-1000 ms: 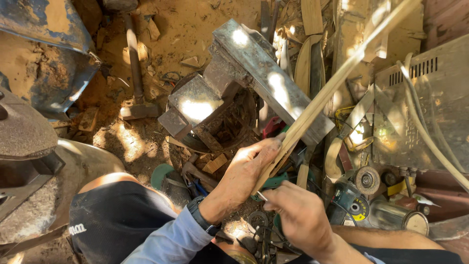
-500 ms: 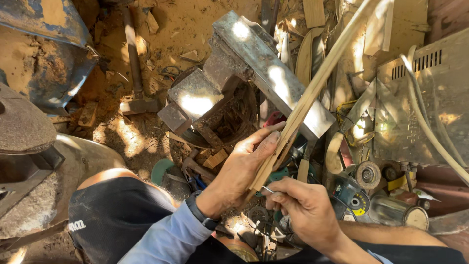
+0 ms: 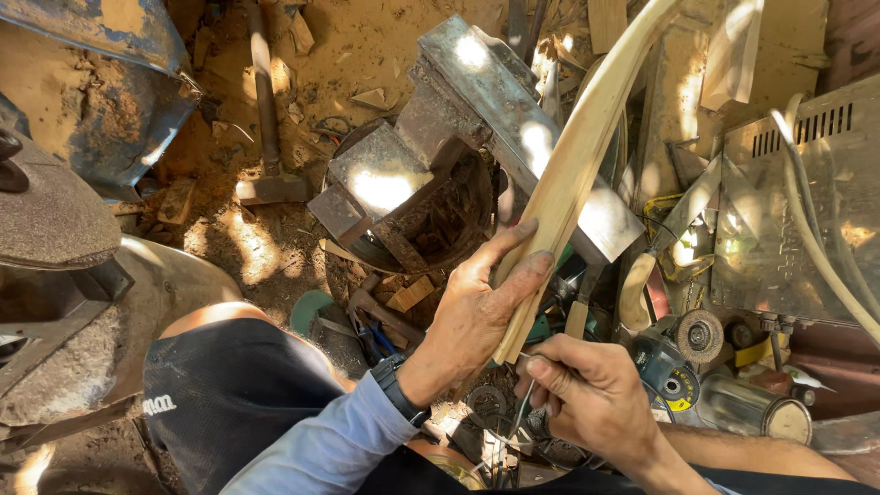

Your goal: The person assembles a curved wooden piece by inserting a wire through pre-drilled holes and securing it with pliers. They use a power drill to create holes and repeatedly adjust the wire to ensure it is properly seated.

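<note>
Hammer (image 3: 266,137) lies discarded on dirt, upper left of frame. At centre, the left hand (image 3: 477,312) is clasped around a curved wooden strip (image 3: 568,174), steadying it upright over the metal block (image 3: 477,119). Lower right, the right hand (image 3: 596,394) pinches a thin wire (image 3: 522,412) against the strip's lower end, beside a grinder (image 3: 678,353).

The curved strip (image 3: 568,183) is pale, smooth bare wood (matt), against a rough, rusty metal vise (image 3: 477,101).

round yellow-and-black label (image 3: 676,404) on the grinder (image 3: 662,365), lower right.
</note>
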